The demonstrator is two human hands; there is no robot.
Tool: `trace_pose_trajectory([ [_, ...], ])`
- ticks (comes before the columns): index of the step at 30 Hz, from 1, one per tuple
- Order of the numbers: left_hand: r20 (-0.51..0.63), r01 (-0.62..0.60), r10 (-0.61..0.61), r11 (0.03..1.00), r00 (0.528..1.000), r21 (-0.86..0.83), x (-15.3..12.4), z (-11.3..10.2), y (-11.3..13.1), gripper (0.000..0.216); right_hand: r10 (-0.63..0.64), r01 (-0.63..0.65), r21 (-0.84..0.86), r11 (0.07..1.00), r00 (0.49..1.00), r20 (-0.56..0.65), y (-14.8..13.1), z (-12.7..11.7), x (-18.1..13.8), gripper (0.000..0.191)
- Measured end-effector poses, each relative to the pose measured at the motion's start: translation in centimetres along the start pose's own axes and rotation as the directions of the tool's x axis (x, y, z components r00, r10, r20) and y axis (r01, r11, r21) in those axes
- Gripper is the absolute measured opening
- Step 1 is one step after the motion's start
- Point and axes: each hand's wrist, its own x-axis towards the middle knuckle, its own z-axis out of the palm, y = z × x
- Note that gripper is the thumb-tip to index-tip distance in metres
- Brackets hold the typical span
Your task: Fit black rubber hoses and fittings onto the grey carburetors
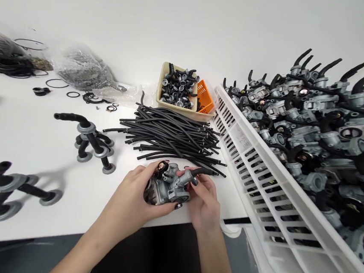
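A grey metal carburetor is held up over the front edge of the table. My left hand wraps round its left side, with the thumb along the near face. On the other side my right hand has its fingers closed on the metal cap at the carburetor's top, from which a short black rubber boot points right. Just beyond the hands lies a pile of thin black hoses. Some of my right fingers are hidden behind the carburetor.
A white slatted crate heaped with carburetors fills the right. Caps with boots fill a cream bin beside an orange basket. More caps with boots stand stacked on the left. Plastic bags and rubber rings lie behind.
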Motion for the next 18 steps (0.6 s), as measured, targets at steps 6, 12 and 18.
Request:
trace_pose_trajectory([
  [6, -0.011, -0.02, 0.02, 1.0, 1.0, 0.016, 0.02, 0.05, -0.06, 0.057, -0.003, 0.003, -0.026, 1.0, 0.999, -0.032, -0.06, 0.3, -0.03, 0.021],
  [12, -0.014, -0.02, 0.02, 1.0, 1.0, 0.007, -0.04, 0.07, 0.04, 0.056, 0.004, -0.007, -0.077, 0.997, 0.999, -0.04, 0.17, 0.0, 0.08, 0.027],
  [18, -0.01, -0.032, 0.032, 0.998, 0.999, 0.046, -0.03, 0.2, -0.03, 0.059, -0.023, 0.014, -0.113, 0.994, 0.996, -0.083, 0.42, 0.0, 0.07, 0.027],
])
